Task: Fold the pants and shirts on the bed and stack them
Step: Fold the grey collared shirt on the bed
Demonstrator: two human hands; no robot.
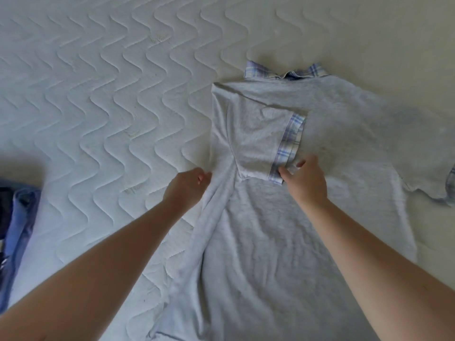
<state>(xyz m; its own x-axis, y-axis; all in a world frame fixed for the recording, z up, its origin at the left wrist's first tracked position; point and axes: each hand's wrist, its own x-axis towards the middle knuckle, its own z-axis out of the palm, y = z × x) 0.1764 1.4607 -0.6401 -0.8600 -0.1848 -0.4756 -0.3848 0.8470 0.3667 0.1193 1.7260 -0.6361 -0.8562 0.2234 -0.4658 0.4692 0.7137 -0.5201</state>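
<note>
My shirt [283,217] runs off the frame at six o'clock, its far sleeve cut off at three. At nine o'clock, blue clothes [17,230] are mostly cropped. My left hand [187,185] hides its own fingertips.

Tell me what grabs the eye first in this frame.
A grey shirt with a plaid collar lies spread on the quilted bed, filling the centre and right; its left sleeve is already folded across the chest. The right hand pinches that sleeve's plaid cuff, while the left hand grips the shirt's left side edge. Blue clothes sit at the far left edge.
</note>
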